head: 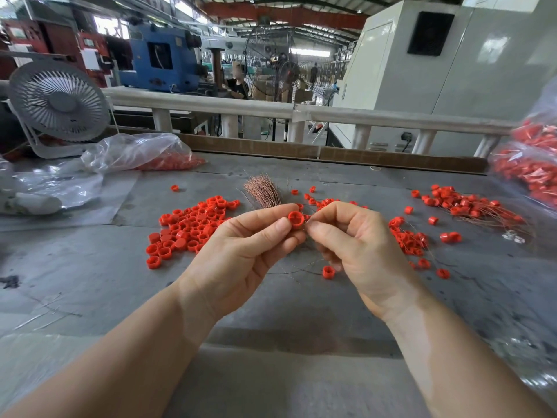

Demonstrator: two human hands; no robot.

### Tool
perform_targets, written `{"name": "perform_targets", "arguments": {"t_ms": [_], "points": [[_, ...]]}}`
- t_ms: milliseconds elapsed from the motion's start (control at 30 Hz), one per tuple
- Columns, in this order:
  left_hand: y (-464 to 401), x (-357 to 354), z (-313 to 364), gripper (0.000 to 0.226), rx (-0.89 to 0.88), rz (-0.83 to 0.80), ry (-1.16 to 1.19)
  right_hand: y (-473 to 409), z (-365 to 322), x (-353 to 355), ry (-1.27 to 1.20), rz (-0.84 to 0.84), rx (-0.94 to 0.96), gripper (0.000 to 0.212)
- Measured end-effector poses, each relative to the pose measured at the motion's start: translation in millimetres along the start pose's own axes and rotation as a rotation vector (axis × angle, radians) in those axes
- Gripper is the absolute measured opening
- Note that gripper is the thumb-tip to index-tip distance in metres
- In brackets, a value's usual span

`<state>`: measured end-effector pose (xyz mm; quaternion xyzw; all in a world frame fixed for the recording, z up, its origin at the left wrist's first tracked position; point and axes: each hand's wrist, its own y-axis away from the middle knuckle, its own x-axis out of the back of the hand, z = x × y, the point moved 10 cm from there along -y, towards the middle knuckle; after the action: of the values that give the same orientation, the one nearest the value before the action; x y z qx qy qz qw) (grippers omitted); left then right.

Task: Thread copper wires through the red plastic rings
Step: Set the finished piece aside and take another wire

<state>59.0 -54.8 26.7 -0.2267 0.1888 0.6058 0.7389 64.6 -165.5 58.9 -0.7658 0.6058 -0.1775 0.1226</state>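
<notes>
Head view, the only one supplied. The left hand (241, 248) pinches one red ring (296, 219) between thumb and forefinger, open face toward the camera, held above the table (90, 267). The right hand (358, 245) is touching it from the right, thumb and forefinger closed tight together just beside the ring; a fine wire appears to pass between them, but it is too thin to confirm, and whether its tip has entered the ring cannot be told.

Stock not yet worked: a loose pile (188, 229) of rings lies on the table left of the hands, with no wire visible among them. The wire bundle (265, 191) lies behind the hands, its ends fanned away from the person. A bag (138, 153) at far left holds more red parts.

Work apparently done: the heap (464, 203) at right shows rings with thin wires trailing from them, and a nearer cluster (407, 236) beside the right hand likewise. Bags (533, 164) at the right edge hold more rings of the same kind.

Judgement: the job is in mid-run. A fair share is threaded, and the unthreaded pile remains large.
</notes>
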Motion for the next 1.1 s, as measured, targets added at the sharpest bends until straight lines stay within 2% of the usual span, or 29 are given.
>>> {"name": "perform_targets", "arguments": {"t_ms": [233,567,700,1100], "points": [[-1,-1,0,0.021,-0.004,-0.023,-0.003,0,-1,0,-0.011,-0.002,0.014,0.024],[-2,1,-1,0.017,-0.016,-0.006,-0.02,-1,2,0,0.0,-0.001,0.009,0.015],[-2,2,0,0.018,-0.032,0.008,-0.019,-2,4,0,0.029,0.004,0.003,0.018],[-1,2,-3,0.024,-0.001,0.023,0.01,-2,9,-1,0.059,0.018,-0.02,0.01]]}}
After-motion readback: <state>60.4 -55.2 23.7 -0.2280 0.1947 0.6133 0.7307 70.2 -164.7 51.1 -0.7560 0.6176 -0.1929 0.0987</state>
